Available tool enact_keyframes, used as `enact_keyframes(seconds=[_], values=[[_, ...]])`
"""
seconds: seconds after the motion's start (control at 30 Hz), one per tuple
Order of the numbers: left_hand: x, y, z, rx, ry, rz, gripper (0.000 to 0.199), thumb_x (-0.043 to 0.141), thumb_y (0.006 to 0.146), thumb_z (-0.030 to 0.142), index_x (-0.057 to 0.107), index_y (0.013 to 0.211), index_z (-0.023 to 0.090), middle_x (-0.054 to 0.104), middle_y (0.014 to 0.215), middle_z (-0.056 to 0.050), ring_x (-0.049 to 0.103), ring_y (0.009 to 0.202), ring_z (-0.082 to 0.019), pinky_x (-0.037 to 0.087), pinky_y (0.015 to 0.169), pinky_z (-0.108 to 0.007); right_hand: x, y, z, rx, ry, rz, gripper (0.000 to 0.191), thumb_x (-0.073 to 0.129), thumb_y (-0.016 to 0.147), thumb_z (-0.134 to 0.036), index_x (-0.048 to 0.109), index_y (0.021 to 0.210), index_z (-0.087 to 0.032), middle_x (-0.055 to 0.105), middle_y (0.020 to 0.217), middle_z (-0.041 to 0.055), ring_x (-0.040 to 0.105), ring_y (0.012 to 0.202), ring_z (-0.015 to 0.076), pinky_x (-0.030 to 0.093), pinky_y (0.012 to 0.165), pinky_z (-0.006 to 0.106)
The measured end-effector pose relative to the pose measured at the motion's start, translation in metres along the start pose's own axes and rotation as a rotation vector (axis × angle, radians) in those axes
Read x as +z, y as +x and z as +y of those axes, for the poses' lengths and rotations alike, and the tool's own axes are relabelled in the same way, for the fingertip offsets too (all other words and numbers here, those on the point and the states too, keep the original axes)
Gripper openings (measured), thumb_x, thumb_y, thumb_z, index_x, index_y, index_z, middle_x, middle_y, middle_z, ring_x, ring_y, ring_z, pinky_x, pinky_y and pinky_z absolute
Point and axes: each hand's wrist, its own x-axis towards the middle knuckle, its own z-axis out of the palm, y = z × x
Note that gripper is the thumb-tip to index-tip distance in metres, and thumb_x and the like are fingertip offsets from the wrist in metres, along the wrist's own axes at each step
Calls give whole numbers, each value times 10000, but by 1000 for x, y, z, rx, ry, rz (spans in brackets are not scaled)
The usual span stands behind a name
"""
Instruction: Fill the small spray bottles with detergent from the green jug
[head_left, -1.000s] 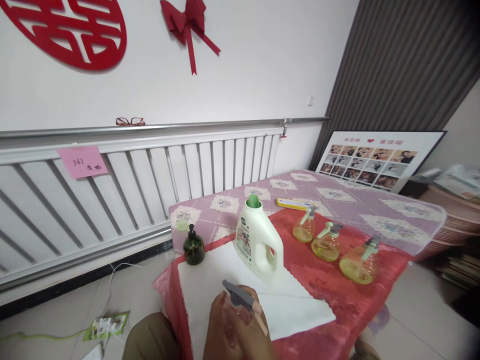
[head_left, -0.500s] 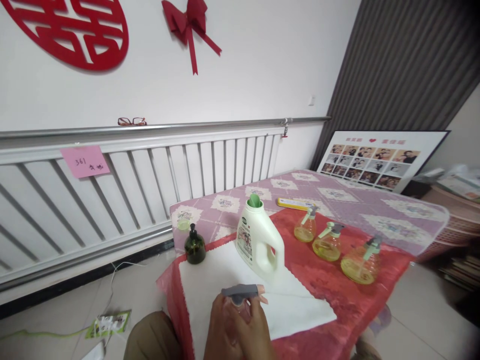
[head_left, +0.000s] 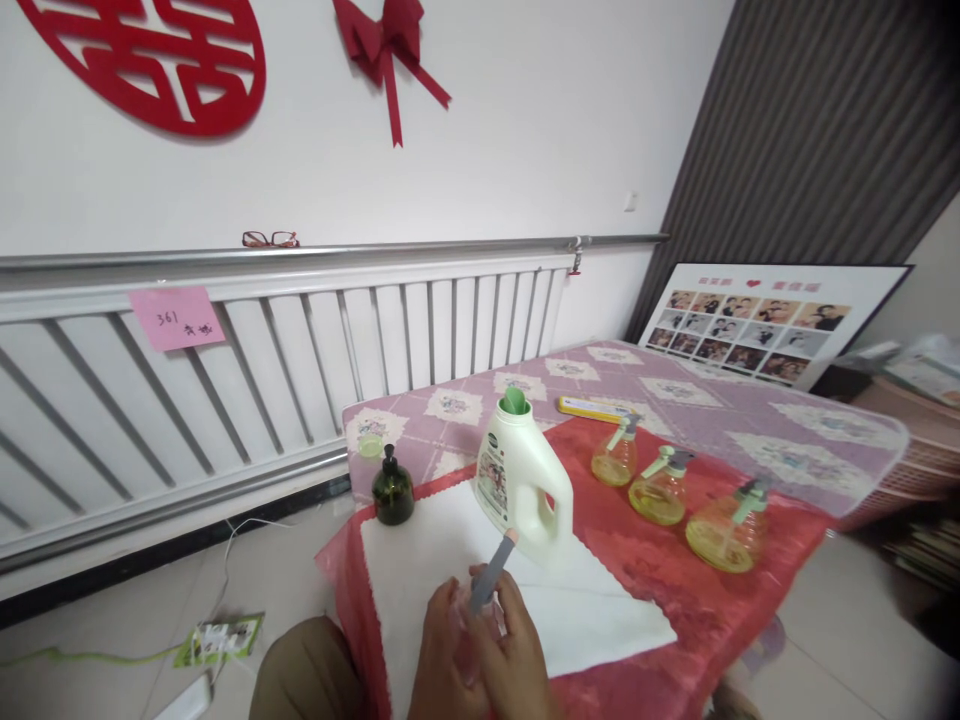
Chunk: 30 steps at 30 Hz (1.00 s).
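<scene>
Low in the middle of the view, my left hand (head_left: 444, 645) and my right hand (head_left: 514, 655) are wrapped round a pink clear spray bottle (head_left: 466, 660). Its grey spray head (head_left: 491, 577) sticks up between my fingers, tilted up to the right. Just beyond it stands a pale green jug (head_left: 517, 478) with a green funnel-like piece (head_left: 515, 400) in its mouth. The white cloth (head_left: 420, 560) lies under the jug. A dark green pump bottle (head_left: 393, 490) is at the left.
Three spray bottles with yellow liquid (head_left: 615, 460), (head_left: 658, 495), (head_left: 726, 535) stand on the red cloth (head_left: 600, 690) at the right. Behind them lies a yellow case (head_left: 596, 409). A light green cap (head_left: 370, 446) sits near the table's left edge. A radiator (head_left: 300, 350) runs behind.
The grey spray head has turned from nearly level to slanting upward. Both hands still hold the bottle, with the fingers of my right hand shifted around the head.
</scene>
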Motion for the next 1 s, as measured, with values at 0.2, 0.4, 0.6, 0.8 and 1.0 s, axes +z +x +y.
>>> enact_keyframes(seconds=[0.2,0.4,0.6,0.8,1.0], values=[[2,-3,-1,50,43,55,811,640,658,183,320,1400,110,452,1408,-192,426,1327,-327,363,1114,-469,-31,23,-38,7,20,98,297,631,785,-413,695,989,-207,684,1084,105,639,1018,258,559,819,329],[0,-3,6,-65,9,16,914,660,554,101,307,1397,130,432,1431,-182,388,1347,-336,284,1155,-474,-63,64,-78,-54,127,199,401,682,744,-468,679,1048,-207,693,1102,104,644,953,243,540,797,352],[0,-2,10,-97,-39,23,903,646,532,70,349,1383,134,446,1430,-171,392,1349,-331,280,1160,-451,-43,114,-96,-276,-166,-32,260,563,843,-310,613,1078,-212,630,862,25,585,739,165,483,672,285],[0,0,12,-147,-44,-25,921,665,518,90,368,1390,94,420,1451,-189,368,1362,-352,278,1164,-440,16,143,-57,-494,-579,-574,379,499,793,-109,593,1144,-217,621,923,35,590,801,167,473,739,276],[-3,4,14,-182,-53,-83,957,677,482,103,376,1390,112,415,1464,-175,355,1371,-364,281,1169,-430,54,151,-4,-500,-782,-826,393,551,732,-17,650,1065,-199,659,957,62,620,836,184,464,735,280]])
